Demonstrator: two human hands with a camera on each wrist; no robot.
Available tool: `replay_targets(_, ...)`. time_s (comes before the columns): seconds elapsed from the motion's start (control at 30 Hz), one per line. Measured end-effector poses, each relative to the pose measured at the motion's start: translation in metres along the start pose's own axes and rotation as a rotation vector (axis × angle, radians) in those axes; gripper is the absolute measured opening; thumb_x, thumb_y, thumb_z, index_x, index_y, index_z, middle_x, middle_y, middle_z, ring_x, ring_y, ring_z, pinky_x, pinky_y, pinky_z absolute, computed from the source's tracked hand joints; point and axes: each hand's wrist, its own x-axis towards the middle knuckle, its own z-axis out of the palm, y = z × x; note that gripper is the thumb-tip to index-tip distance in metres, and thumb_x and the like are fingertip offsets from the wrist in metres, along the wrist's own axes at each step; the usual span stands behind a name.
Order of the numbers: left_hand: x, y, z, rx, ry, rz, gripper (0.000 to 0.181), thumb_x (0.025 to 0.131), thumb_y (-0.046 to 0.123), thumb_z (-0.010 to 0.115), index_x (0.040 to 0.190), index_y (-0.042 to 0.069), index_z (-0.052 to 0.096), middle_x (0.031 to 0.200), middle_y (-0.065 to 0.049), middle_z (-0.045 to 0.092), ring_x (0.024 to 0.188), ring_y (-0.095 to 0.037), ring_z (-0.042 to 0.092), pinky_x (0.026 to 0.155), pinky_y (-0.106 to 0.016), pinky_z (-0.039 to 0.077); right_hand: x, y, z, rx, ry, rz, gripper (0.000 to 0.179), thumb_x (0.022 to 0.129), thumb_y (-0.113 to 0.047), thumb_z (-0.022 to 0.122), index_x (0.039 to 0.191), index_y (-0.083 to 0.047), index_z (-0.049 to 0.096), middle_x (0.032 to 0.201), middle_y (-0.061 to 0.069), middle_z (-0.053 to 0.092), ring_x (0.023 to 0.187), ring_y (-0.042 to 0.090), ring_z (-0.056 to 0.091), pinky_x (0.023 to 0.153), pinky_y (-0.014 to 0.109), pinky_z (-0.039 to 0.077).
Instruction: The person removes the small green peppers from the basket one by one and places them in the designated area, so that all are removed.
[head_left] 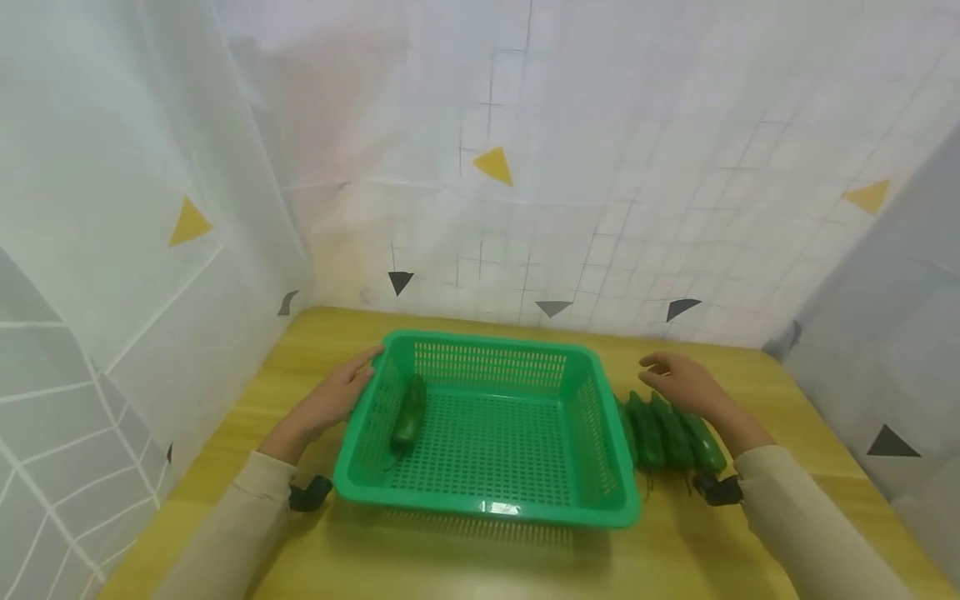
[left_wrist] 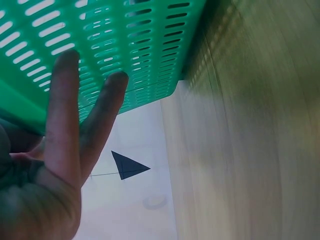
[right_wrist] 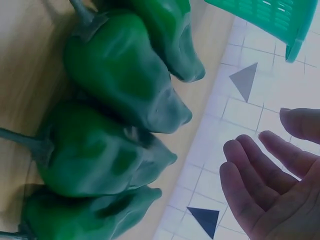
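Observation:
A green plastic basket (head_left: 487, 508) stands on the table with one long green pepper (head_left: 409, 417) lying along its left side. My left hand (head_left: 337, 396) is at the basket's left rim. In the left wrist view, two straight fingers (left_wrist: 64, 110) reach up against the slotted outer wall. My right hand (head_left: 686, 383) hovers over the far end of several green peppers (head_left: 678, 437), which lie side by side right of the basket. The right wrist view shows the loosely bent fingers holding nothing, apart from the wrinkled peppers (right_wrist: 120, 70) and their stems.
The yellowish wooden table (head_left: 465, 571) ends at a white sheet-covered wall (head_left: 570, 233) behind the basket. More pale sheeting (head_left: 97, 250) hangs on the left, and a greyish side (head_left: 885, 333) closes off the right. Black bands sit at both wrists.

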Motion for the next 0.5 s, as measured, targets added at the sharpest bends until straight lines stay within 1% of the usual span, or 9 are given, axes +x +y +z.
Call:
replay_targets(0.17,0.002,0.001,0.000,-0.015,-0.005,0.004,0.054,0.113,0.021,0.032,0.163,0.007,0.019,0.127,-0.024,0.051,0.084,-0.024,0.063,0.082,-0.039,0.054,0.006,-0.009,-0.002,0.005,0.006,-0.008,0.046,0.106,-0.027,0.054,0.134,0.009,0.057,0.124,0.033,0.062,0.107,0.048,0.062,0.079,0.053,0.055)
replay_targets(0.3,0.001,0.000,0.001,-0.039,-0.017,0.004,0.053,0.113,0.021,0.032,0.163,0.007,0.018,0.115,-0.023,0.054,0.078,-0.024,0.063,0.076,-0.040,0.057,0.009,-0.018,-0.002,0.022,0.007,-0.029,0.044,0.106,-0.025,0.054,0.135,0.009,0.057,0.125,0.033,0.062,0.111,0.049,0.060,0.081,0.055,0.055)
replay_targets(0.43,0.001,0.000,0.001,-0.040,-0.017,0.004,0.053,0.113,0.021,0.032,0.163,0.008,0.019,0.113,-0.022,0.054,0.078,-0.024,0.062,0.074,-0.039,0.057,0.013,-0.024,-0.001,0.019,0.030,-0.068,0.042,0.106,-0.023,0.054,0.134,0.009,0.058,0.124,0.032,0.062,0.111,0.048,0.061,0.084,0.058,0.053)
replay_targets(0.5,0.002,0.000,0.000,-0.030,-0.014,0.001,0.053,0.113,0.022,0.032,0.163,0.008,0.019,0.117,-0.023,0.053,0.080,-0.024,0.062,0.075,-0.039,0.056,0.016,-0.027,-0.002,0.013,0.043,-0.092,0.040,0.106,-0.021,0.055,0.133,0.010,0.058,0.123,0.031,0.063,0.111,0.048,0.061,0.086,0.059,0.052)
